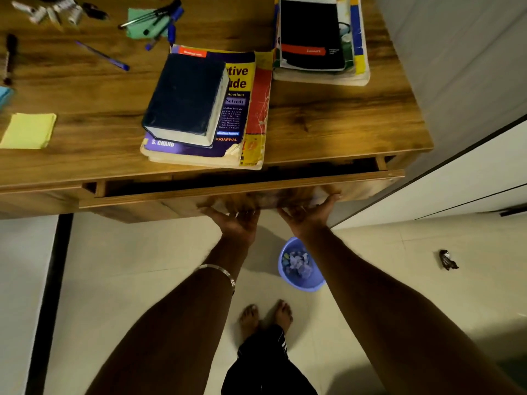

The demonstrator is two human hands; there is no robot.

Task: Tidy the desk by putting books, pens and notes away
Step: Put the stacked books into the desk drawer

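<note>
Both hands reach up to the lower edge of the drawer front (242,192), side by side and slightly apart. The left hand (238,220) and the right hand (309,215) each have their fingers hooked under that edge, blurred against the wood, thumbs spread outward; they grip the drawer front from below. A bangle (219,273) sits on the left forearm.

The drawer stands a little way out from the table (328,124), showing a narrow dark gap along its top; what lies inside cannot be made out.

Straight beyond the hands, at the table's near edge, a thick dark blue book (185,98) lies on a larger purple and yellow book (233,115), whose corner overhangs the edge just above the gap. Beyond the right hand, a second stack of books (319,38) lies near the table's right edge. Beyond and left of the left hand are a yellow note (28,131), a blue pen (102,55), and several pens (159,18) heaped on a green note (137,24).

Bare wood lies between the book piles and between the notes. Below the hands, on the floor, a blue bin (299,266) with crumpled paper stands just beside the right forearm, ahead of the bare feet (265,315).
</note>
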